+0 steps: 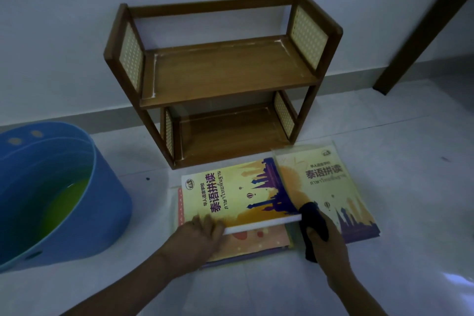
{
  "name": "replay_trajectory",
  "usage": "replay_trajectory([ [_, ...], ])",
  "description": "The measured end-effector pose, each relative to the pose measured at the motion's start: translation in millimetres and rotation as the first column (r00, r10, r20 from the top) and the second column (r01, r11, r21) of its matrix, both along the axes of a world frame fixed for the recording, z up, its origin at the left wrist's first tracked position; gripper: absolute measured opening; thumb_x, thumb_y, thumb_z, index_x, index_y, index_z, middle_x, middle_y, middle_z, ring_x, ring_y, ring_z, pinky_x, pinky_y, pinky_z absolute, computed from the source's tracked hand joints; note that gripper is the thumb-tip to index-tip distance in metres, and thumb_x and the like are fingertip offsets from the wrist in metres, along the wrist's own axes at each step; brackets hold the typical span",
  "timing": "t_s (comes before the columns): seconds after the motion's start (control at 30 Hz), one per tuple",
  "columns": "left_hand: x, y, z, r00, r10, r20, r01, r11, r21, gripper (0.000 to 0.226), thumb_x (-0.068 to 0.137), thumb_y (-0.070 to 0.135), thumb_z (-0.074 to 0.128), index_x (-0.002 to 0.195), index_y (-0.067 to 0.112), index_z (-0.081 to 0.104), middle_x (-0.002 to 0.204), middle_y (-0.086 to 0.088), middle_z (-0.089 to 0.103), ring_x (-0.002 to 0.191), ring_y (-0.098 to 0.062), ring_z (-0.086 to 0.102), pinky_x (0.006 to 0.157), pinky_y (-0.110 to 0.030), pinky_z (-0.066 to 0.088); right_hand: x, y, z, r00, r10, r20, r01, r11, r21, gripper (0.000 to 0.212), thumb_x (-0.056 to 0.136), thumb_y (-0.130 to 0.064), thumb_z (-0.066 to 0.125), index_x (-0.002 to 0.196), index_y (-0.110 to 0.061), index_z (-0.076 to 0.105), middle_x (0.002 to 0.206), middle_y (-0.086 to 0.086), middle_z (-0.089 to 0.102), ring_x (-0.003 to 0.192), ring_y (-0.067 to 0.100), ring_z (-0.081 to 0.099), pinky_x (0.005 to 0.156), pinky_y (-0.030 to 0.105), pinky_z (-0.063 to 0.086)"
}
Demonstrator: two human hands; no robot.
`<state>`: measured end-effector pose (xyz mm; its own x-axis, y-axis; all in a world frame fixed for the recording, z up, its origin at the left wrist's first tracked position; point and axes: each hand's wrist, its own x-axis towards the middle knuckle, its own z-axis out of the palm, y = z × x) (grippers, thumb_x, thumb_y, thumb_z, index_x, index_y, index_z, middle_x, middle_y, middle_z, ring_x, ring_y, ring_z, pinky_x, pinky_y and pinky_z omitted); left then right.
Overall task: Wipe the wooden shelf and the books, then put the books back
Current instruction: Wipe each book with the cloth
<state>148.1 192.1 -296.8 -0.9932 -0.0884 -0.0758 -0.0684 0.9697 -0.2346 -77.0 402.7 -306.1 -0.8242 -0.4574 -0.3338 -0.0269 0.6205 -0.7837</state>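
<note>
A two-tier wooden shelf (223,72) with woven side panels stands empty against the wall. In front of it on the floor lies a yellow and purple book (230,195) on top of a pink book (256,241). A second yellow book (331,187) lies to the right, partly under the first. My left hand (202,233) grips the near edge of the top book. My right hand (325,236) holds a dark cloth (311,215) pressed at that book's near right corner.
A blue bucket (102,213) with yellowish-green liquid stands on the floor at the left. A dark door frame (420,33) leans into view at the far right. The floor is pale tile, the wall white.
</note>
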Motion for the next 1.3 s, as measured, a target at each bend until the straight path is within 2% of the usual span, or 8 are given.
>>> replay_trajectory([
  [0.2, -21.5, -16.9, 102.8, 0.89, 0.408, -0.207, -0.318, 0.877, 0.359, 0.036, 0.073, 0.023, 0.076, 0.101, 0.015, 0.055, 0.066, -0.001, 0.065, 0.045, -0.017, 0.06, 0.038, -0.027, 0.046, 11.4, 5.6, -8.2, 0.997, -0.068, 0.027, 0.066, 0.996, 0.055, 0.04, 0.095, -0.001, 0.046, 0.135, -0.001, 0.046, 0.126, 0.013, 0.055, 0.106, 0.031, 0.054, 0.075, 0.016, 0.041],
  [0.33, -7.2, -26.1, 117.1, 0.651, 0.752, -0.104, -0.392, 0.45, 0.802, 0.024, 0.102, 0.031, 0.029, 0.104, 0.024, 0.052, 0.084, 0.011, 0.057, 0.077, -0.006, 0.056, 0.066, -0.02, 0.046, 39.5, 23.9, -8.4, 0.996, -0.061, -0.06, 0.065, 0.996, 0.06, 0.049, 0.091, -0.015, 0.058, 0.138, -0.024, 0.045, 0.132, -0.005, 0.049, 0.126, 0.021, 0.046, 0.095, 0.027, 0.035],
  [0.57, 19.7, -19.2, 11.3, 0.463, 0.861, 0.209, -0.4, -0.008, 0.917, 0.029, 0.103, 0.021, 0.032, 0.087, 0.02, 0.057, 0.09, -0.003, 0.061, 0.089, -0.021, 0.059, 0.069, -0.022, 0.041, 20.2, -0.7, 8.1, 0.977, -0.045, -0.207, 0.06, 0.996, 0.066, 0.045, 0.092, -0.023, 0.052, 0.137, -0.017, 0.047, 0.13, 0.003, 0.053, 0.114, 0.024, 0.053, 0.078, 0.028, 0.04],
  [0.67, 37.0, -26.5, -24.3, 0.471, 0.876, 0.105, -0.529, 0.184, 0.828, 0.025, 0.102, 0.022, 0.035, 0.094, 0.024, 0.059, 0.095, -0.006, 0.065, 0.093, -0.028, 0.06, 0.074, -0.031, 0.042, 10.2, -32.4, 12.7, 0.933, 0.064, -0.355, -0.048, 0.997, 0.053, 0.049, 0.089, -0.006, 0.057, 0.137, -0.013, 0.048, 0.133, 0.012, 0.052, 0.114, 0.03, 0.053, 0.087, 0.031, 0.043],
  [0.77, 51.0, -28.1, -46.7, 0.642, 0.762, 0.085, -0.593, 0.424, 0.685, 0.051, 0.097, 0.041, 0.026, 0.139, 0.021, 0.048, 0.146, -0.009, 0.045, 0.132, -0.029, 0.042, 0.101, -0.041, 0.04, 18.8, -71.3, 0.8, 0.802, 0.356, -0.479, -0.302, 0.935, 0.189, 0.05, 0.084, -0.006, 0.058, 0.132, -0.015, 0.053, 0.135, 0.014, 0.052, 0.111, 0.035, 0.056, 0.092, 0.042, 0.045],
  [0.87, 53.2, -28.0, -58.1, 0.674, 0.721, 0.158, -0.575, 0.379, 0.726, 0.066, 0.085, 0.06, -0.002, 0.147, 0.038, -0.001, 0.156, 0.013, -0.006, 0.146, -0.012, -0.007, 0.117, -0.041, 0.005, 74.7, -87.6, -23.7, 0.653, 0.551, -0.519, -0.451, 0.834, 0.318, 0.054, 0.07, -0.006, 0.057, 0.12, -0.023, 0.064, 0.131, 0.012, 0.058, 0.094, 0.041, 0.061, 0.082, 0.043, 0.051],
  [1.03, 50.8, -29.7, -62.9, 0.643, 0.733, 0.22, -0.598, 0.302, 0.742, 0.058, 0.091, 0.052, 0.007, 0.145, 0.038, -0.007, 0.155, 0.007, -0.017, 0.143, -0.013, -0.02, 0.116, -0.046, -0.008, 163.6, -73.6, -36.1, 0.146, 0.727, -0.67, -0.808, 0.479, 0.343, 0.033, 0.097, -0.021, 0.035, 0.109, -0.037, 0.062, 0.12, -0.004, 0.066, 0.08, 0.026, 0.066, 0.08, 0.029, 0.053],
  [1.3, 54.8, -30.4, -68.8, 0.643, 0.745, 0.178, -0.587, 0.331, 0.739, 0.066, 0.087, 0.066, 0.001, 0.146, 0.037, -0.001, 0.153, 0.005, -0.017, 0.142, -0.015, -0.02, 0.116, -0.048, -0.007, 40.1, -152.6, -24.0, 0.69, 0.491, -0.532, -0.292, 0.861, 0.416, 0.063, 0.074, -0.008, 0.055, 0.135, -0.024, 0.049, 0.147, 0.008, 0.041, 0.11, 0.033, 0.053, 0.088, 0.041, 0.033],
])
